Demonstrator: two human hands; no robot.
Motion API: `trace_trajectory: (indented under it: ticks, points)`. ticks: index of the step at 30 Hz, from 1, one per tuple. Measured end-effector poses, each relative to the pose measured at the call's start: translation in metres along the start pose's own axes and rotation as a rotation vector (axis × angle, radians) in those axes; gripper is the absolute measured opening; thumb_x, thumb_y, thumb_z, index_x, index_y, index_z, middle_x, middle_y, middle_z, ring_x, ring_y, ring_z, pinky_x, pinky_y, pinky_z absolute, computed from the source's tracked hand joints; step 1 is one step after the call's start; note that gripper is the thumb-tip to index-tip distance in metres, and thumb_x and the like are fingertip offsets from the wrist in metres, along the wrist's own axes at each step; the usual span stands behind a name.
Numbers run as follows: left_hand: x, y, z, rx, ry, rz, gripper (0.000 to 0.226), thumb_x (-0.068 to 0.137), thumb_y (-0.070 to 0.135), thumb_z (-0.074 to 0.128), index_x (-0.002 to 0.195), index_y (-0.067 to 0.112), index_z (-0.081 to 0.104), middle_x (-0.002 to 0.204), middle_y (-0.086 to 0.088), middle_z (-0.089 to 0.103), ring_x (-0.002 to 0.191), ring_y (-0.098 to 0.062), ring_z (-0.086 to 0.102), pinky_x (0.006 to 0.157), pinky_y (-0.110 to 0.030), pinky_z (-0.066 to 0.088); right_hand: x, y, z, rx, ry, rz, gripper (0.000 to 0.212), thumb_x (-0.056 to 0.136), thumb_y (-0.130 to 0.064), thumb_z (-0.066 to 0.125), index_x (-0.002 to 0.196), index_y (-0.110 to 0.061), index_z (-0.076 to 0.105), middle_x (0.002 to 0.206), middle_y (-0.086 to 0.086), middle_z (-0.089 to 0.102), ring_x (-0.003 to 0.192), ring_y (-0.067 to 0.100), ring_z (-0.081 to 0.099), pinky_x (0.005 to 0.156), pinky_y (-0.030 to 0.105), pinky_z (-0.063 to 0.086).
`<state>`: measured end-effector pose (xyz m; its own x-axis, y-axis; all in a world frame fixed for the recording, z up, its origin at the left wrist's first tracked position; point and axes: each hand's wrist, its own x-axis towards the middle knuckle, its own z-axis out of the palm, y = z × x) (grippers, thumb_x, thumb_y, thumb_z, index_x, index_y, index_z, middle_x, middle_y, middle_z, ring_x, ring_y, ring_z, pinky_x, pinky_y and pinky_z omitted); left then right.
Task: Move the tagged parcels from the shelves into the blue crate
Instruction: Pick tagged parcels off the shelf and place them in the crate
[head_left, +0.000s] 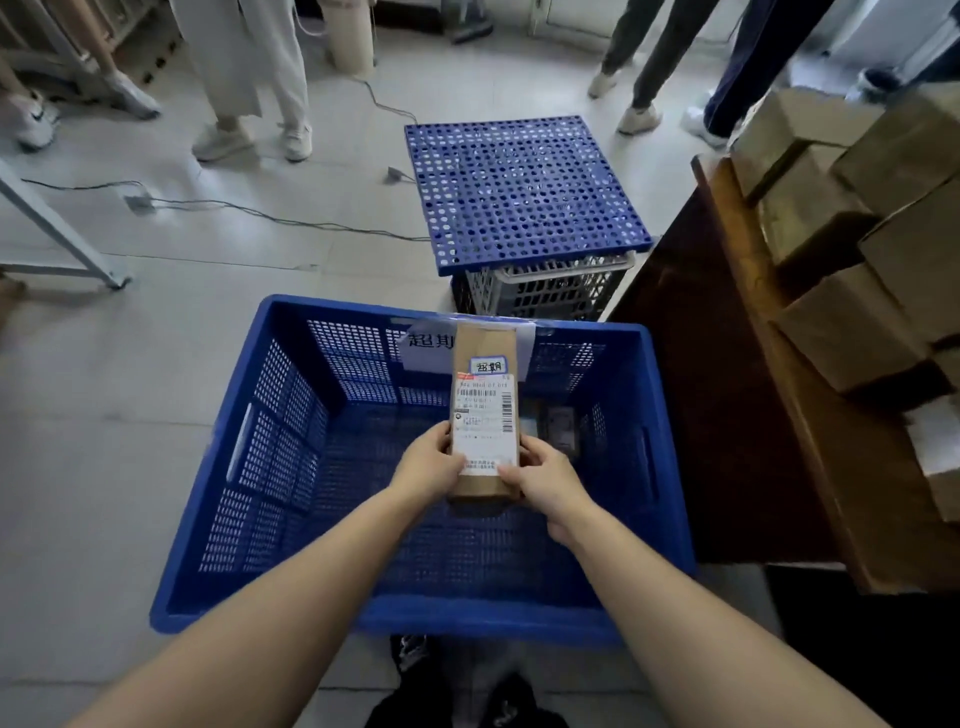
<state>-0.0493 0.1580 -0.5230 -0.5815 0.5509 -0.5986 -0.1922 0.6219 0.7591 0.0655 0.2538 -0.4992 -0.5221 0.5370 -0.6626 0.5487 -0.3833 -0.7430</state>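
My only camera rides on my head, wide-angled, facing forward and steeply down, near enough that my forearms fill the bottom of the view up to my left hand and right hand over the blue crate, with the floor beyond and the shelves at the right edge.

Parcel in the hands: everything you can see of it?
The slim brown cardboard parcel is a long, closed box, its long axis pointing away from the person. Its top face carries a white barcoded shipping label and, beyond it, a small blue-bordered handwritten tag. The left hand and right hand grip its near end from either side, over the blue perforated plastic crate. Contact with the crate floor is unclear.
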Motion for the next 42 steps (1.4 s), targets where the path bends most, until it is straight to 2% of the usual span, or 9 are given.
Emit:
trace_trajectory:
  ticks: [5,9,13,17,21,28,33,38,42]
  points:
    - [0.047,-0.026,0.011,0.027,-0.023,-0.086,0.048,0.093,0.005,0.053,0.135,0.028,0.050,0.130,0.002,0.061,0.116,-0.017,0.059,0.092,-0.040,0.054,0.057,0.023,0.003,-0.034,0.020,0.064,0.048,0.091,0.002,0.056,0.135,-0.016,0.053,0.127,0.002,0.063,0.107,0.015,0.060,0.085,0.028,0.054]
    - [0.084,-0.049,0.026,0.015,-0.061,-0.153,0.047,0.094,0.004,0.051,0.131,0.032,0.051,0.124,0.006,0.064,0.109,-0.022,0.064,0.058,-0.019,0.052,0.107,0.052,0.002,-0.070,0.034,0.117,0.049,0.092,-0.001,0.056,0.137,-0.019,0.052,0.129,0.001,0.062,0.109,0.013,0.058,0.078,0.023,0.053]
    - [0.133,-0.084,0.045,0.023,-0.063,-0.183,0.051,0.092,0.001,0.052,0.132,0.032,0.051,0.124,0.004,0.065,0.110,-0.024,0.064,0.070,-0.031,0.052,0.160,0.089,0.003,-0.097,0.055,0.145,0.049,0.091,-0.001,0.057,0.136,-0.021,0.053,0.130,0.001,0.061,0.111,0.014,0.057,0.094,0.033,0.052]
    - [0.184,-0.130,0.065,0.007,-0.065,-0.225,0.054,0.091,0.001,0.054,0.134,0.034,0.049,0.125,0.006,0.064,0.111,-0.026,0.063,0.061,-0.022,0.049,0.217,0.134,0.005,-0.126,0.041,0.178,0.049,0.092,-0.005,0.058,0.136,-0.024,0.052,0.129,-0.001,0.062,0.114,0.015,0.058,0.097,0.039,0.052]
    - [0.233,-0.178,0.080,0.015,-0.059,-0.244,0.055,0.090,0.003,0.059,0.134,0.034,0.049,0.126,0.006,0.063,0.115,-0.017,0.060,0.091,-0.038,0.054,0.272,0.180,0.012,-0.129,0.025,0.221,0.048,0.092,-0.009,0.058,0.137,-0.026,0.051,0.130,-0.002,0.061,0.116,0.017,0.058,0.096,0.042,0.052]
    - [0.311,-0.243,0.106,0.027,-0.053,-0.233,0.063,0.083,0.007,0.065,0.138,0.032,0.046,0.128,0.005,0.061,0.115,-0.021,0.059,0.096,-0.048,0.051,0.364,0.250,0.025,-0.124,0.042,0.286,0.054,0.091,-0.011,0.057,0.141,-0.028,0.047,0.137,0.000,0.057,0.118,0.019,0.057,0.102,0.040,0.048]
    - [0.362,-0.279,0.119,0.020,-0.110,-0.200,0.071,0.081,0.001,0.067,0.141,0.031,0.044,0.131,0.004,0.060,0.116,-0.016,0.058,0.097,-0.043,0.051,0.410,0.277,0.029,-0.145,0.039,0.267,0.053,0.094,-0.009,0.053,0.143,-0.028,0.044,0.136,-0.002,0.056,0.120,0.017,0.055,0.105,0.036,0.045]
    - [0.403,-0.289,0.129,-0.048,-0.150,-0.189,0.062,0.076,0.002,0.075,0.129,0.026,0.052,0.118,0.009,0.062,0.109,-0.013,0.060,0.097,-0.034,0.049,0.442,0.291,0.039,-0.111,0.046,0.176,0.044,0.091,-0.009,0.058,0.132,-0.023,0.052,0.118,-0.008,0.060,0.109,0.010,0.056,0.091,0.024,0.045]
    - [0.420,-0.297,0.137,-0.011,-0.162,-0.164,0.078,0.077,0.000,0.073,0.143,0.026,0.041,0.126,0.013,0.056,0.120,-0.012,0.053,0.104,-0.039,0.045,0.459,0.308,0.051,-0.156,0.105,0.193,0.045,0.079,-0.014,0.056,0.124,-0.012,0.058,0.125,0.008,0.059,0.110,0.021,0.059,0.097,0.035,0.050]
